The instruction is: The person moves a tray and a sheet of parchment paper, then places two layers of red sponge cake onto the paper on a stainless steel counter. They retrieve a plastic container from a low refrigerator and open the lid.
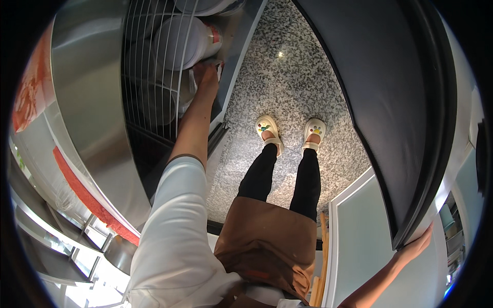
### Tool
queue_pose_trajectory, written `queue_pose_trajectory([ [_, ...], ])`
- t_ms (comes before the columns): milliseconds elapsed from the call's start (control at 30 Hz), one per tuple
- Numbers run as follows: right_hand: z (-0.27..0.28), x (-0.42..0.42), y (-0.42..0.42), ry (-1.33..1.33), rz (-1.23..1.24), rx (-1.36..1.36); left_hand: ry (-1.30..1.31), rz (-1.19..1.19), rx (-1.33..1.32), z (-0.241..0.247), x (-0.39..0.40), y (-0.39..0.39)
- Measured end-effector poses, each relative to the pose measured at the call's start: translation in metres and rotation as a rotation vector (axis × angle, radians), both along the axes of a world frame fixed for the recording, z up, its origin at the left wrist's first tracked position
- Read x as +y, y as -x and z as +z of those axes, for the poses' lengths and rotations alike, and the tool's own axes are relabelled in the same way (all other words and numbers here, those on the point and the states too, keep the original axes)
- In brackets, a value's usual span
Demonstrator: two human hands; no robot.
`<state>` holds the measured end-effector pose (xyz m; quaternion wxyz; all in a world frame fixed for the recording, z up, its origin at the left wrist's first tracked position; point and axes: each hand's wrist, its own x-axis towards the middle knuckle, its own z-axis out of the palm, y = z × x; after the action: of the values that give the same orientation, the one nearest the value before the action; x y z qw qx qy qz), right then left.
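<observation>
My left hand (206,75) reaches into the low compartment of a stainless steel refrigerator (92,96), beneath a white wire shelf (154,73). Its fingers are closed on a white package with red marks (220,68), and the fingertips are partly hidden. Right beside it a white plastic tub (185,44) with a red and white label lies under the wires. At the lower right my right hand (416,244) grips the outer edge of the refrigerator's open door (389,96), whose dark inner face and black gasket are turned towards me.
Another white tub (204,4) stands farther up in the compartment. My feet, in cream clogs (269,131), are on a speckled stone floor (285,84) between compartment and door. A pale cabinet panel (358,235) is at the lower right. Red material (92,204) lies on the counter at left.
</observation>
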<state>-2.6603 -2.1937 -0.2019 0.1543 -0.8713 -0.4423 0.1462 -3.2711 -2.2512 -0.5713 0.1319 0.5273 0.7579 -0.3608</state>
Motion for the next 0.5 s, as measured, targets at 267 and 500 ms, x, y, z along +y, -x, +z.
queue_pose_trajectory([
  [267, 0.003, 0.003, 0.012, 0.002, -0.063, -0.02, -0.054, 0.032, 0.029, -0.011, -0.008, 0.01],
  [500, 0.0, 0.0, 0.004, -0.014, -0.04, -0.019, -0.024, 0.301, -0.124, -0.005, 0.002, 0.012],
])
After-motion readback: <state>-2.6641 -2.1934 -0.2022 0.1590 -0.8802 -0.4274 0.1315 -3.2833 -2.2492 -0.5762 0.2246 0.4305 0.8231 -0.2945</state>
